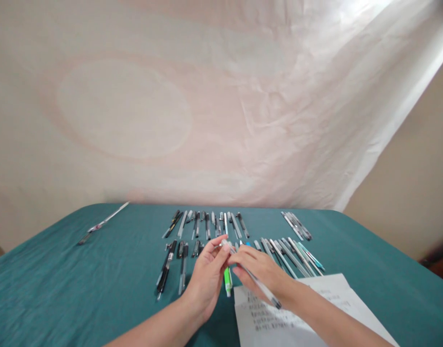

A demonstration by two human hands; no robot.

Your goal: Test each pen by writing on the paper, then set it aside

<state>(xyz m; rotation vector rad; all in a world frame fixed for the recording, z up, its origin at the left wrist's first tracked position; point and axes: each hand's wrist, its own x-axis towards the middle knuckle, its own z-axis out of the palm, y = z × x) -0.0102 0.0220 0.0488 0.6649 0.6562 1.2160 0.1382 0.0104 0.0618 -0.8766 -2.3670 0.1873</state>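
Note:
A clear-barrelled pen (264, 290) slants between my hands above the near middle of the table, its dark end pointing down to the right. My left hand (207, 274) pinches the upper end of it with thumb and fingers. Wrapped round the barrel just beside that is my right hand (259, 267), closed on the same pen. Below the fingertips lies a bright green pen or highlighter (228, 282), partly hidden by my left hand. Under my right wrist is a white sheet of paper (268, 327) with handwritten lines.
Several pens (207, 225) form a back row on the green tablecloth (109, 289). Black pens (165, 270) lie left of my hands, pale ones (293, 255) to the right. A small group (296, 225) sits back right, a long white pen-like item (102, 223) far left. Behind hangs a pale sheet (207, 120).

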